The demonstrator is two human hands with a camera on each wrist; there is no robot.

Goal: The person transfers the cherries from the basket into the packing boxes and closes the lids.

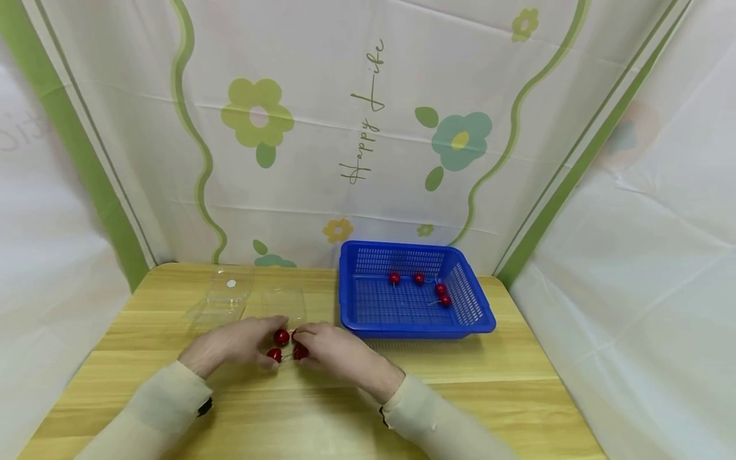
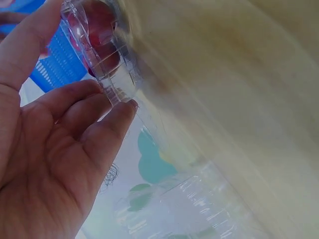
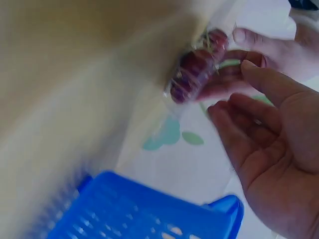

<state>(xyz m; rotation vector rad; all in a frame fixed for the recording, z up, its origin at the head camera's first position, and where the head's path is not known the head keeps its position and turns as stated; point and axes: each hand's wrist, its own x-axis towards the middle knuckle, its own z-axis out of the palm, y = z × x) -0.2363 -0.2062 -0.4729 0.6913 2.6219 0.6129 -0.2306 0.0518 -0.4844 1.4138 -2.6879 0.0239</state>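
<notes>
While both hands bracket a clear box (image 2: 122, 82), red cherries (image 1: 281, 337) lie inside it, between the two sets of fingers. Left hand (image 1: 244, 338): fingers loosely extended, tips touching the box edge, no cherry in grasp. Right hand (image 1: 336, 351): fingers relaxed and gently bent, tips over the cherries on that side, nothing seen pinched in the wrist view. Beyond the left fingers, a thin clear plastic tray (image 1: 230, 291) rests on the table (image 1: 259, 415). Past the right fingers sits a blue basket (image 1: 414, 329) with four loose cherries (image 1: 394, 278). Step in hand, by my reading: settling cherries in the box. Next move likely calls for right fingertips to arrange or release them gently, left fingers steadying the thin wall.
</notes>
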